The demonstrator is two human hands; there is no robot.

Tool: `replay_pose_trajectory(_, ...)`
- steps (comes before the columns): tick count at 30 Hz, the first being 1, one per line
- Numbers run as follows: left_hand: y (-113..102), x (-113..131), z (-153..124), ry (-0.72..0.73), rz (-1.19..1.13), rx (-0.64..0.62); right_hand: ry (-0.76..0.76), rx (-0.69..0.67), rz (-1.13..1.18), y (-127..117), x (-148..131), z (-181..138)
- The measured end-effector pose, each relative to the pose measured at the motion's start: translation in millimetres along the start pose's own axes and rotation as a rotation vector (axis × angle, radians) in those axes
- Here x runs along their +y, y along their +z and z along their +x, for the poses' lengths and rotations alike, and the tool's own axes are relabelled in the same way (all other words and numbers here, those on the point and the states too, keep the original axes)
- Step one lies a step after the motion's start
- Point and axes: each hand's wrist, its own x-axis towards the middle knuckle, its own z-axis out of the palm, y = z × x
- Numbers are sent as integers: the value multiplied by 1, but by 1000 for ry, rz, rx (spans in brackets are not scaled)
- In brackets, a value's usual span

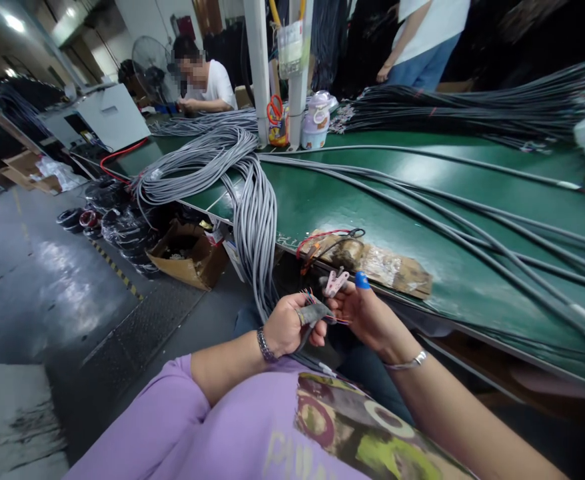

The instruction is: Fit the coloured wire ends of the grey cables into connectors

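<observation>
Near my lap, my left hand [292, 325] is closed on the stripped end of a grey cable. A grey wrap covers its thumb, and thin coloured wires [341, 321] stick out past the fingers. Beside it, my right hand [365, 313] has its thumb raised apart from the half-curled fingers. A blue cover [362, 280] sits on that thumb, and the wire tips reach close to the fingers; whether they touch is unclear. Just beyond the right fingers is a pink clip-like tool [336, 284] at the bench edge. My fingers hide part of the cable end.
A thick bundle of grey cables [255, 220] hangs over the edge of the green bench [317, 203]. A taped cardboard piece [387, 267] lies at the front edge. More grey cables [437, 213] run right. A person [217, 83] sits across; another [427, 40] stands behind black cables [447, 107].
</observation>
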Motion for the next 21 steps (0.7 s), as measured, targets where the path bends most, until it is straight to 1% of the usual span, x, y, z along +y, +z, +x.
replay_pose_trajectory(3, 3, -1, 5, -37, -19, -37, 0, 28, 80, 4, 0, 6)
replay_pose_trajectory(6, 3, -3, 9, -40, -37, -33, -26, 43, 135, 6, 3, 9)
replay_pose_trajectory(14, -2, -12, 17, -59, -42, -12, -65, 81, 177, 6, 7, 14)
replay_pose_trajectory(18, -2, -11, 15, -64, -36, -8, -50, 84, 178, 6, 8, 13)
replay_pose_trajectory(21, -1, -10, 10, -39, -26, 1, -8, 58, 183, 4, 8, 10)
